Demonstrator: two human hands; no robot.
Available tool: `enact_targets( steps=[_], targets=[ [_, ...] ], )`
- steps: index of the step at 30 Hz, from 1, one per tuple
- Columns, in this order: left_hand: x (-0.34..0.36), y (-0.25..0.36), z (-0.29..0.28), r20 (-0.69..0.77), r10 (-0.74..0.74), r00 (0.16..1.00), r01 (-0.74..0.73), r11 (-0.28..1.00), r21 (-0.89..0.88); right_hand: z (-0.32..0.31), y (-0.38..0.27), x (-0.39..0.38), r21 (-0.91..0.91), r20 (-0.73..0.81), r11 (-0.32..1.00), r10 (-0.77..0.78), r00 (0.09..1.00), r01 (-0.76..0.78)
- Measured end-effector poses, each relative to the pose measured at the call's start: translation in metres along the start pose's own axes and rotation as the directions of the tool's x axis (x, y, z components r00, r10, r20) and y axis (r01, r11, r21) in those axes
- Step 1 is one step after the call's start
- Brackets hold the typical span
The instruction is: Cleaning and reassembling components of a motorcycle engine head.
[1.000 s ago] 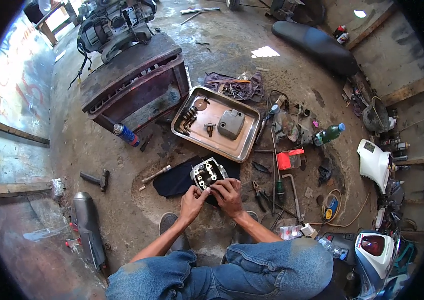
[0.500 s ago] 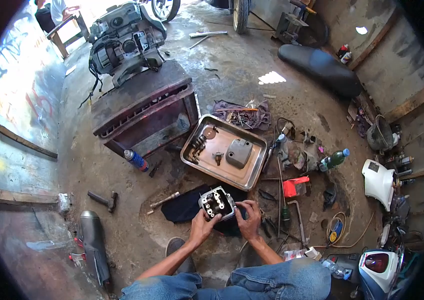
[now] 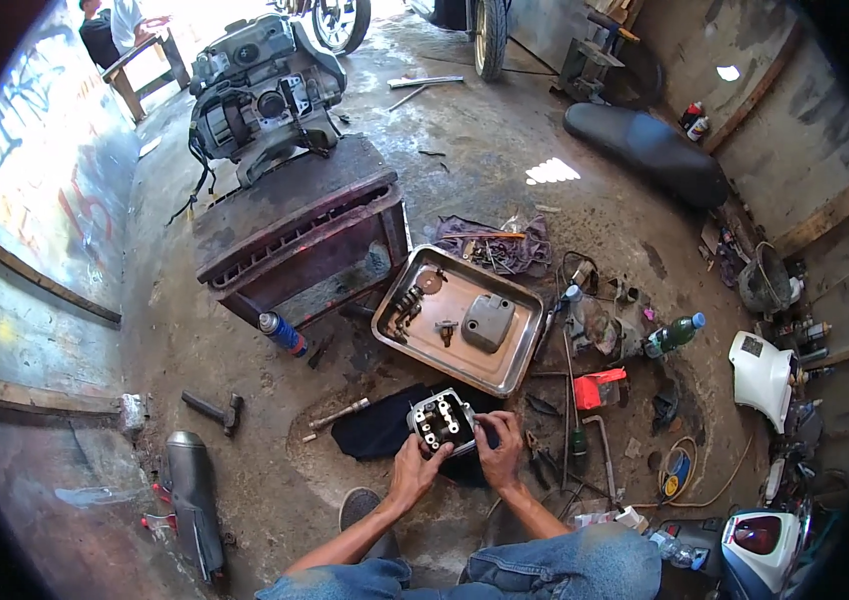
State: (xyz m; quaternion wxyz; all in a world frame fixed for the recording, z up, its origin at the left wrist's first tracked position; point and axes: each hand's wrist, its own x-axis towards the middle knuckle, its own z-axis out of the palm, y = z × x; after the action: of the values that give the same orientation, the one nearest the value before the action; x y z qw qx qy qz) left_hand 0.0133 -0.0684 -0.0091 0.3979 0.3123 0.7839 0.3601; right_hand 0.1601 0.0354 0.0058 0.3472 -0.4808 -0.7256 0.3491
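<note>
A metal engine cylinder head with its open side up is held low in front of me, over a dark cloth. My left hand grips its lower left edge with closed fingers. My right hand has its fingers curled on the right edge. Just beyond lies a steel tray holding a cover, a round disc and several small dark parts. A socket extension bar lies left of the cloth.
An engine rests on a dark box. Around me are a spray can, hammer, exhaust muffler, several tools, bottle, red container, seat and white panel. People are at the back left.
The view has tilted up, so the scene sits lower in the picture. My right hand has moved from the cylinder head's lower edge to its right side.
</note>
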Motion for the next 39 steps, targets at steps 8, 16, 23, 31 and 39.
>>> enact_targets(
  steps=[8, 16, 23, 31, 39],
  targets=[
    [0.006, 0.018, -0.002, 0.009, -0.091, 0.996, 0.090, 0.993, 0.070, -0.004, 0.003, -0.015, 0.010, -0.003, 1.000, 0.029, 1.000, -0.029],
    [0.006, 0.018, -0.002, -0.013, -0.014, 1.000, 0.015, 0.997, 0.076, -0.005, 0.001, -0.023, 0.034, 0.019, 0.998, 0.061, 0.998, -0.062],
    [0.005, 0.007, -0.002, -0.049, 0.093, 0.994, -0.086, 0.987, 0.137, 0.000, -0.001, -0.022, 0.037, 0.028, 0.997, 0.062, 0.998, -0.063],
    [0.007, 0.022, -0.001, 0.040, 0.039, 0.998, -0.047, 0.979, 0.196, -0.031, 0.003, 0.000, -0.006, -0.058, 0.999, 0.032, 0.998, -0.033],
    [0.005, 0.023, -0.015, 0.041, 0.097, 0.994, -0.105, 0.955, 0.277, -0.075, 0.003, 0.143, -0.207, 0.011, 0.923, -0.330, 0.944, 0.325]
  ],
)
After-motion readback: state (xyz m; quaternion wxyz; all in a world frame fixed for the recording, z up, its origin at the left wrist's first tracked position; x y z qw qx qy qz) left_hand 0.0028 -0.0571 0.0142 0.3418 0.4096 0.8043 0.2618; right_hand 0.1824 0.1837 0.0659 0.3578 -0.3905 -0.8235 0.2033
